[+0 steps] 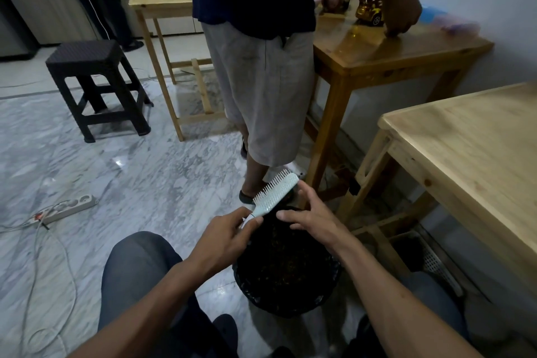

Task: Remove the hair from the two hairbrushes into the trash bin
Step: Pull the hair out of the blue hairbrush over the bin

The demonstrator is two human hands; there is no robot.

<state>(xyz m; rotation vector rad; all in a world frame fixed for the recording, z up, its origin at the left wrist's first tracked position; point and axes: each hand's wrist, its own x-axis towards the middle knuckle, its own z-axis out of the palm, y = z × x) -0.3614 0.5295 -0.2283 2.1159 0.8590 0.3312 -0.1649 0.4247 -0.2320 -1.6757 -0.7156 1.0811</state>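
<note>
A white hairbrush point(276, 193) is held tilted over the black trash bin point(286, 291), bristles facing up and left. My left hand point(223, 238) is shut on its handle. My right hand point(312, 216) touches the underside of the brush head, thumb and fingers spread, with nothing clearly pinched between them. The bin stands on the floor between my knees and holds dark contents. I see no second hairbrush in this view.
A person in grey shorts point(261, 90) stands just beyond the bin, a hand on a brown wooden table point(392, 49) that carries a toy car point(370, 11). A pale wooden table point(470, 142) is at right. At left, a black stool point(96, 87) and a power strip point(68, 208) rest on the marble floor.
</note>
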